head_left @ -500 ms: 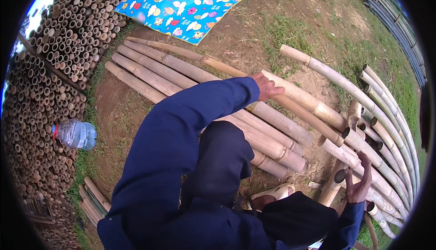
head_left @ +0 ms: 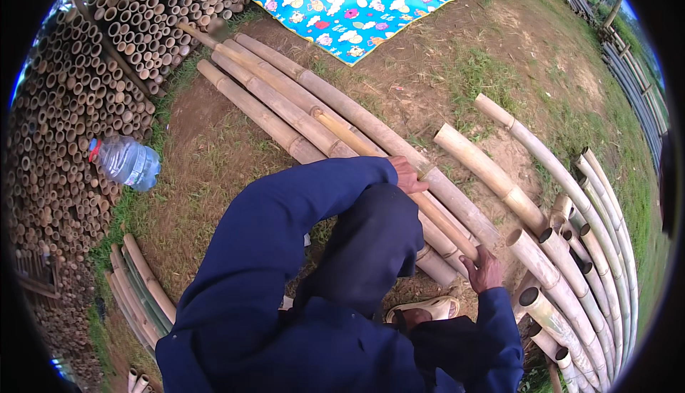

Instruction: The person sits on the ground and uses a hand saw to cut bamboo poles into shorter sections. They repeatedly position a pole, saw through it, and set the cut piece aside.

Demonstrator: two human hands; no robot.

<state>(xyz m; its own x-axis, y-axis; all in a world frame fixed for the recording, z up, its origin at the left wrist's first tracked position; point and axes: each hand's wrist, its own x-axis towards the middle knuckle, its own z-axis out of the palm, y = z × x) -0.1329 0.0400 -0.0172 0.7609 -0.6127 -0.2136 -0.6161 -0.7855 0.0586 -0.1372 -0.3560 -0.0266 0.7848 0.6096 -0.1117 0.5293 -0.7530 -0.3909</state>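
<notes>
A slim tan bamboo pole (head_left: 347, 132) lies lengthwise over thicker bamboo poles (head_left: 389, 134) on the ground. My left hand (head_left: 408, 174) is closed around it past its middle, just in front of my bent knee. At the pole's near right end, my right hand (head_left: 486, 270) grips it with the fingers wrapped over the tip. Beneath both hands run the thicker poles, side by side, partly hidden by my left sleeve and my knee.
On the right is a fanned pile of long bamboo poles (head_left: 536, 261). A tall stack of cut bamboo (head_left: 78, 129) fills the left, with a clear plastic bottle (head_left: 128, 163) beside it. A blue patterned mat (head_left: 342, 16) lies at the far side. My sandal (head_left: 437, 310) rests by the pole ends.
My right hand has come left from the right-hand pile and taken the slim pole's end. That pole has shifted left onto the thicker poles, with my left hand still holding it. The view has turned.
</notes>
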